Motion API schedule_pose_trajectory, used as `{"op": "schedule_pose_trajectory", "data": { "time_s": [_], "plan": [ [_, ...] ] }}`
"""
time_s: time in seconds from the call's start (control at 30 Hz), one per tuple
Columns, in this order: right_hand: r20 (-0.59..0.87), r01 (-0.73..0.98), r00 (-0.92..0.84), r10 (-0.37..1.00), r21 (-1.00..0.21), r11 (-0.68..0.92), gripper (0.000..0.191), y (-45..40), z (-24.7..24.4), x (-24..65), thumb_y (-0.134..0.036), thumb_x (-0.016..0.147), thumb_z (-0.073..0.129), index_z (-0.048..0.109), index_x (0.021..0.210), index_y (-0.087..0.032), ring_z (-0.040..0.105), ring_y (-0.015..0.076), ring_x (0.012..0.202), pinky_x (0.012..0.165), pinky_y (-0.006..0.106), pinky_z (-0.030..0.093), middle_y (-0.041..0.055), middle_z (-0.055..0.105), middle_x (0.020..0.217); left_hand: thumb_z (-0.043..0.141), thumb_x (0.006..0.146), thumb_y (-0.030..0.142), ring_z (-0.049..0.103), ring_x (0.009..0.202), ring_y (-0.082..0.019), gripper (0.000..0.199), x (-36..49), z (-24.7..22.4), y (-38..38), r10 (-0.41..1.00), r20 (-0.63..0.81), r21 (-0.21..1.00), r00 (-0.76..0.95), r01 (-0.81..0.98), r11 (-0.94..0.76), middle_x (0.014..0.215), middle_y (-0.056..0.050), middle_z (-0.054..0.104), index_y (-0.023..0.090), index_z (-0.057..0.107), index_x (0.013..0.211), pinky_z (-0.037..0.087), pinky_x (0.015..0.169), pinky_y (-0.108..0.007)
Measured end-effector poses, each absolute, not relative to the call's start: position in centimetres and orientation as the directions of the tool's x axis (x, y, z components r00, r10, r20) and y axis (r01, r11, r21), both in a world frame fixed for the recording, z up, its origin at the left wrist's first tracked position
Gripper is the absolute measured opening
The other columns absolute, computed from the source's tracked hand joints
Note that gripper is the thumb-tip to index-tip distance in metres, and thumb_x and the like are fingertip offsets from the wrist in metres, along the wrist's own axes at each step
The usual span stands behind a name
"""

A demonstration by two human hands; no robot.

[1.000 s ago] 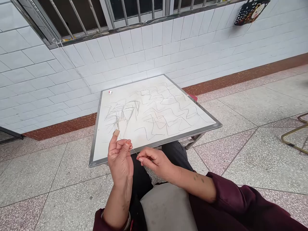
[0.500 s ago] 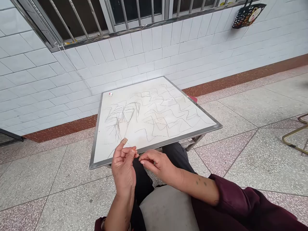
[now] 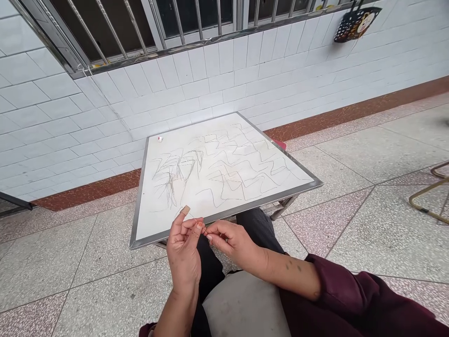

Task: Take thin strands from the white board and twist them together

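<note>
Thumb and fingers of my left hand (image 3: 184,250) pinch a thin wire-like strand (image 3: 193,216) just over the table's near edge. Tan tape covers the tip of one raised finger on that hand. My right hand (image 3: 236,243) is closed too, its thumb and index finger pinched against the left fingertips at the same strand. What lies between the fingertips is too small to make out. On the white table (image 3: 263,201) in front of me, a tangled heap of thin dark bent strands (image 3: 171,185) lies at the left. Several zigzag strands (image 3: 242,166) are spread out singly at the right.
A small red-and-white object (image 3: 160,139) sits at the table's far left corner. A grey cushion (image 3: 245,304) rests on my lap. Behind the table stands a white tiled wall with a barred window and a hanging dark bag (image 3: 356,25). Metal tubing (image 3: 421,192) shows at right.
My left hand has shifted slightly right and down, closer against the right fingertips. My right hand is almost where it was. The strands on the table look unchanged.
</note>
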State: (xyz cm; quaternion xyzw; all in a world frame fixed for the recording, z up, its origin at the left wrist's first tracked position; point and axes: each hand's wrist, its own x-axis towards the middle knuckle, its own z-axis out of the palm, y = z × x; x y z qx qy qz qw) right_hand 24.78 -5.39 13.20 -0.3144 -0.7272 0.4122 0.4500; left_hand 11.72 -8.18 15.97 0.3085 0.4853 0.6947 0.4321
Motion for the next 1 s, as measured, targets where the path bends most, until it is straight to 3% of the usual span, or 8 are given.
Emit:
{"op": "schedule_pose_trajectory", "data": {
  "time_s": [0.27, 0.4, 0.53, 0.8, 1.0],
  "plan": [
    [0.38, 0.088, -0.415, 0.827, -0.888, 0.452, 0.013, -5.3, 12.7, 24.8, -0.028, 0.094, 0.055, 0.065, 0.087, -0.021, 0.057, 0.0131, 0.068, 0.064, 0.025, 0.046, -0.0001, 0.065, 0.076, 0.081, 0.073, 0.026, 0.065, 0.076, -0.013, 0.049, 11.8, 15.5, -8.3, 0.889, 0.032, 0.93, -0.457, -0.312, -0.194, 0.079, 0.001, 0.069, 0.023, 0.066, 0.119, 0.05, 0.091, -0.034],
    [0.457, 0.093, -0.388, 0.8, -0.845, 0.527, 0.014, -5.2, 12.5, 24.9, -0.029, 0.095, 0.055, 0.065, 0.087, -0.022, 0.06, 0.0147, 0.073, 0.07, 0.027, 0.048, 0.0014, 0.067, 0.078, 0.08, 0.075, 0.028, 0.067, 0.082, -0.016, 0.049, 11.8, 15.4, -8.4, 0.894, 0.025, 0.948, -0.447, -0.273, -0.163, 0.082, 0.0, 0.07, 0.022, 0.065, 0.121, 0.051, 0.091, -0.036],
    [0.505, 0.127, -0.407, 0.761, -0.794, 0.594, 0.017, -5.2, 12.3, 25.0, -0.03, 0.097, 0.052, 0.065, 0.09, -0.022, 0.061, 0.0163, 0.077, 0.074, 0.029, 0.05, 0.0029, 0.068, 0.08, 0.078, 0.078, 0.028, 0.067, 0.084, -0.015, 0.047, 11.6, 15.2, -8.5, 0.901, 0.042, 0.965, -0.432, -0.218, -0.149, 0.081, 0.0, 0.07, 0.023, 0.063, 0.123, 0.051, 0.091, -0.034],
    [0.487, 0.135, -0.412, 0.77, -0.803, 0.581, 0.021, -5.2, 11.9, 25.0, -0.031, 0.099, 0.049, 0.065, 0.089, -0.022, 0.06, 0.0157, 0.075, 0.072, 0.029, 0.05, 0.0025, 0.067, 0.078, 0.08, 0.075, 0.029, 0.067, 0.087, -0.016, 0.053, 11.7, 15.3, -8.9, 0.891, 0.06, 0.987, -0.449, -0.107, -0.12, 0.087, -0.001, 0.071, 0.025, 0.063, 0.125, 0.052, 0.088, -0.031],
    [0.487, 0.105, -0.374, 0.789, -0.823, 0.558, 0.015, -5.3, 11.9, 25.0, -0.031, 0.096, 0.055, 0.065, 0.089, -0.023, 0.061, 0.0159, 0.076, 0.071, 0.028, 0.05, 0.0021, 0.068, 0.08, 0.079, 0.076, 0.031, 0.068, 0.084, -0.016, 0.052, 11.7, 15.2, -8.8, 0.9, 0.032, 0.979, -0.435, -0.167, -0.116, 0.086, -0.002, 0.073, 0.024, 0.064, 0.125, 0.052, 0.087, -0.031]
  ]
}}
